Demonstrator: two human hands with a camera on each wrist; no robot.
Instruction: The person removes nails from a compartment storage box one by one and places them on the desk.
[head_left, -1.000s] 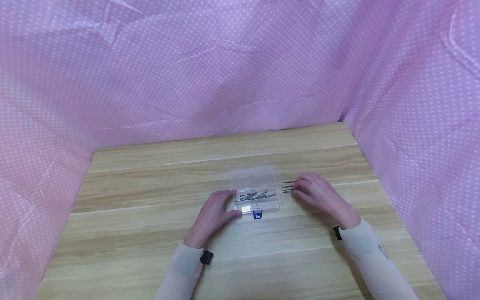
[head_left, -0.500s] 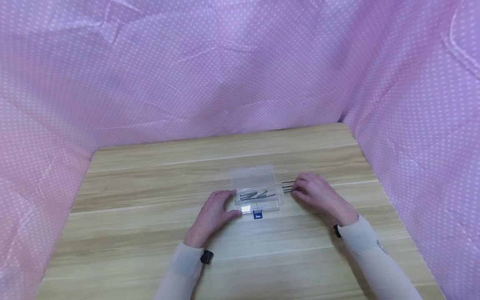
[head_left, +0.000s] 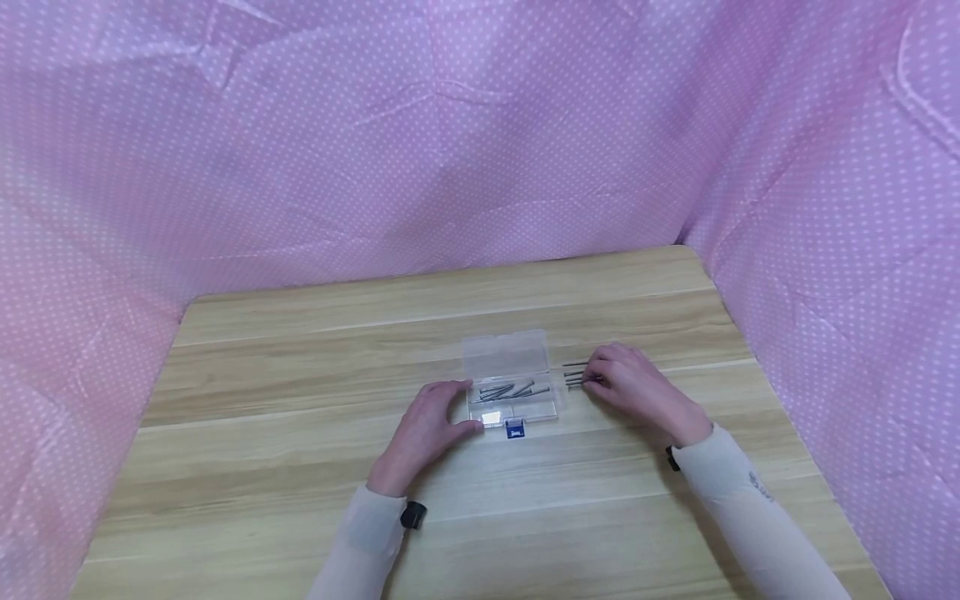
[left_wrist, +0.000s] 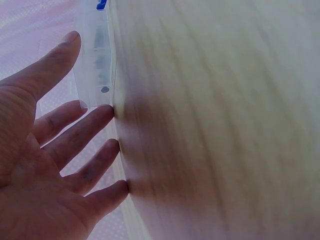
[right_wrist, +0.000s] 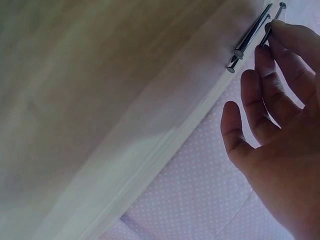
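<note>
A clear plastic box (head_left: 536, 410) lies on the table with its lid (head_left: 506, 354) folded back. Several grey nails (head_left: 513, 392) lie in its far compartment. My left hand (head_left: 422, 427) rests at the box's left end, thumb at the near corner and index finger at the far one. The left wrist view shows its fingers spread and fairly straight. Right of the box, my right hand (head_left: 633, 385) pinches a nail (right_wrist: 280, 11) between thumb and index finger. More loose nails (right_wrist: 248, 37) lie beside those fingertips, partly hidden by the hand in the head view.
A blue latch (head_left: 514, 429) sticks out from the box's near edge. The wooden table (head_left: 300, 375) reaches back to a pink dotted cloth (head_left: 337, 167) hung behind and at both sides. Each wrist wears a black camera (head_left: 413, 515).
My right hand has shifted very slightly to the left and away from me, and the nearest loose nail by its fingertips has moved a little. The left hand and the box stay put.
</note>
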